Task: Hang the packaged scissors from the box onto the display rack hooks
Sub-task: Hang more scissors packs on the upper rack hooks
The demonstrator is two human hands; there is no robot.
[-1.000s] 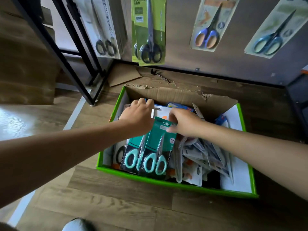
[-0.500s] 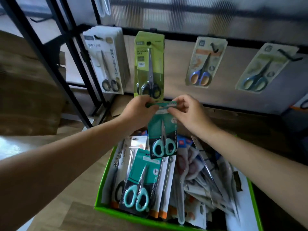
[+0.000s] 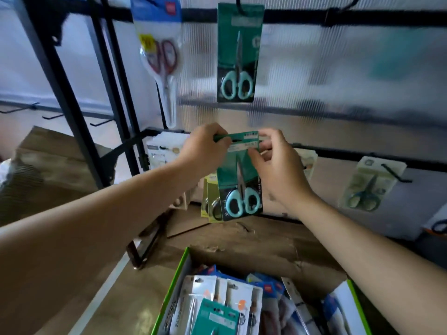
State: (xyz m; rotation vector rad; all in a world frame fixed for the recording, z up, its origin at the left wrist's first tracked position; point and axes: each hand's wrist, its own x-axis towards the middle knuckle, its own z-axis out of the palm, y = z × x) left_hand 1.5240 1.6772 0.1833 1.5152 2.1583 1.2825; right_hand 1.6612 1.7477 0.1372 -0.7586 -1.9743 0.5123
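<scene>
Risks, nearest first. The green box [image 3: 169, 293] sits right under the arms, crammed w/ loose scissor pkgs, incl. another teal one [image 3: 212, 317]. If the pinch slips, the held pkg prob. drops back into that pile or onto the floor.

The teal scissors pack [image 3: 239, 184] is gripped only by its top strip, so the handle end hangs free & can swing. That would make lining the hang-hole up w/ a hook fiddly. Fingers cover part of that strip; can't tell if the hole is clear, view's blurred. The pack hangs just in front of a yellow-green pack [image 3: 205, 204] on the lower row, so a careless lift could bump or snag that one.

Further back & higher, a matching teal pack [image 3: 238, 56] hangs from the upper rail [image 3: 338, 18], w/ a red-handled pair [image 3: 160, 56] beside it to the left. Pushing the new pkg on too hard could knock the hung one askew or off its hook.

Hands: left hand [image 3: 203, 147] is curled, thumb & fingers pinching the pack's top left corner. Right hand [image 3: 278, 165] is partly curled, fingertips [image 3: 267, 139] nipping the top right edge. Both grasp the same pack; neither touches the rack. The pack is upright, mid-air, above the box & below the upper rail, not yet on any hook.
</scene>
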